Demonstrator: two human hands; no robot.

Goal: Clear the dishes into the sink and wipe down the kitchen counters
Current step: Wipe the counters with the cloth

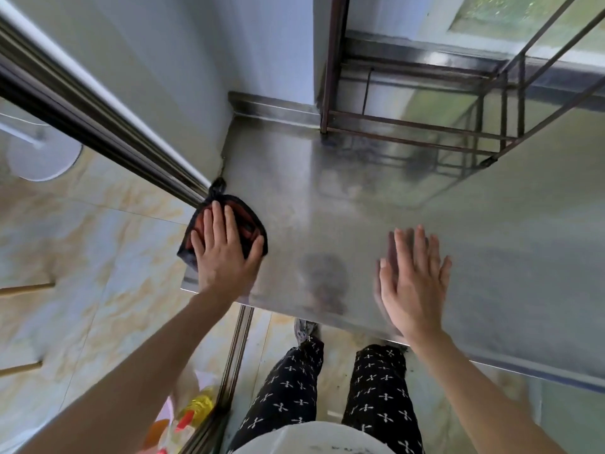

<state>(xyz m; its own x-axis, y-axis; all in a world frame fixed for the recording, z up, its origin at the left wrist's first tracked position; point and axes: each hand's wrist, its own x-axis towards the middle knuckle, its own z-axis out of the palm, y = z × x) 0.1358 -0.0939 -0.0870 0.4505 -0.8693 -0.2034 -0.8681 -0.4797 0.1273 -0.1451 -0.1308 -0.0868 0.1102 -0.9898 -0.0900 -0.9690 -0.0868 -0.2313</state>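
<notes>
A steel counter (376, 191) fills the middle of the head view. Its front left corner carries a dark cloth with a red-orange centre (249, 224). My left hand (226, 250) lies flat on that cloth with straight fingers and presses it down at the counter's left edge. Flat on the bare steel near the front edge rests my right hand (414, 283), its fingers spread and nothing in it. No dishes and no sink are in view.
A dark metal rack frame (425, 126) stands on the counter's back right, by a window. A sliding door track (108, 126) runs along the left. On the tiled floor below left lie bottles in a bag (193, 411). My legs stand at the counter's front.
</notes>
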